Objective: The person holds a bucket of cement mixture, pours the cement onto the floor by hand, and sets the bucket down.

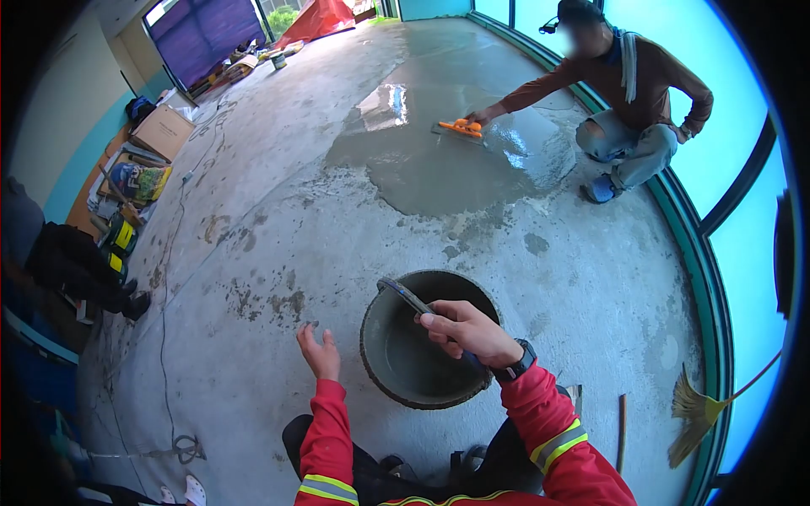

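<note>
While right hand (468,331) grips handle (405,294), bucket (391,344) beneath

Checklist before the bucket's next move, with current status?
1. Right hand gripping the handle: ok, fingers closed around it.
2. Left hand supporting the bucket: not ok, it is apart from it, on the left side.
3. Bucket mouth facing up: ok.
4. Bucket's base flat on the floor: cannot tell, the base is hidden.
5. Bucket clear of the wet patch: ok, the patch lies farther ahead.
6. Co-worker's trowel clear of the bucket: ok, it is on the patch.
</note>
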### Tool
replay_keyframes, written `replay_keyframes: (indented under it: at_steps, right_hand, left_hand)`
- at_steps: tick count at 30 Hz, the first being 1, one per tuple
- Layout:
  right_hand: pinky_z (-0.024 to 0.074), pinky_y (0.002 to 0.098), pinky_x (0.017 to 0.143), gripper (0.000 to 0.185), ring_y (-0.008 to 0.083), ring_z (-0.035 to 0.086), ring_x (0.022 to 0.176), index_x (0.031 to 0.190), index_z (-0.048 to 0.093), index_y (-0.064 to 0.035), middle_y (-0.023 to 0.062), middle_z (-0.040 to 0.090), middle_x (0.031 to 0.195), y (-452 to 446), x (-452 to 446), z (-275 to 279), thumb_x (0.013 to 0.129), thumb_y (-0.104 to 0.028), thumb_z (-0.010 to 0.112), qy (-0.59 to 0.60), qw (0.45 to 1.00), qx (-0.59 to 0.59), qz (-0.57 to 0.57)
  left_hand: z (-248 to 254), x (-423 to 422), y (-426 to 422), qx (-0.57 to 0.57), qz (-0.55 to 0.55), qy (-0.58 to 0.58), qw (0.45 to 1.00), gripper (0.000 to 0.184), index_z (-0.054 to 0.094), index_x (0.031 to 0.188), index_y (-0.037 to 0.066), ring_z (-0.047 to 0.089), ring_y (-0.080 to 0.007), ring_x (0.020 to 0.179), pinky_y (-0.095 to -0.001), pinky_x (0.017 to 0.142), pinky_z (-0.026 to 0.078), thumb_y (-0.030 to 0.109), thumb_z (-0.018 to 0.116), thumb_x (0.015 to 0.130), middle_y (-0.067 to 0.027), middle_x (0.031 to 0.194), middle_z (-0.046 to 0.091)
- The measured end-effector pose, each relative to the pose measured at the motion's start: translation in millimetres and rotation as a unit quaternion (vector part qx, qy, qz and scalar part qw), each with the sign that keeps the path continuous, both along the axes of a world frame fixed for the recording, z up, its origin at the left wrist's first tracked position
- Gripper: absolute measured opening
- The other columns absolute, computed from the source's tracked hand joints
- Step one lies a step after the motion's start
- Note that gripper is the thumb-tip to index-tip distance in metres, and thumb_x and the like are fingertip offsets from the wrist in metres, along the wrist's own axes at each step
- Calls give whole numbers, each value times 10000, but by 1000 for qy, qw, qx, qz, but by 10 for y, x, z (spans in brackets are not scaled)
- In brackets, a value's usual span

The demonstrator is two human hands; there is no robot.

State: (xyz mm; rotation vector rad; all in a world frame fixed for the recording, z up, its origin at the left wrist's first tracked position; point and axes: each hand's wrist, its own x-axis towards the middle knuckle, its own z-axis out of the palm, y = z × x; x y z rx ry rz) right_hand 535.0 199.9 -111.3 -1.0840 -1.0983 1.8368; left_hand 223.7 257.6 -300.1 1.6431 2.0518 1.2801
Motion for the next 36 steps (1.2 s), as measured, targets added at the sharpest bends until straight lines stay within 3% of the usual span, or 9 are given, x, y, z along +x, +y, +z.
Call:
replay_keyframes:
  at_steps: [14,36]
  right_hand:
    - [329,208,471,285,40,405,558,934,566,-36,-51,435,694,-2,23,20,959,-320,572,4,1000,5,3]
    - [322,210,464,301,43,390,532,907,558,-37,-42,438,689,-2,38,-22,962,-334,569,0,1000,17,5]
  left_hand:
    - [-40,-27,7,5,4,2,1000,374,541,1114,-43,486,-337,1172,-390,1028,357,95,672,792,-183,1212,519]
    - [-51,-29,15,-24,-11,13,1000,381,529,1146,-42,457,-360,1193,-414,1037,345,60,650,799,-191,1235,486]
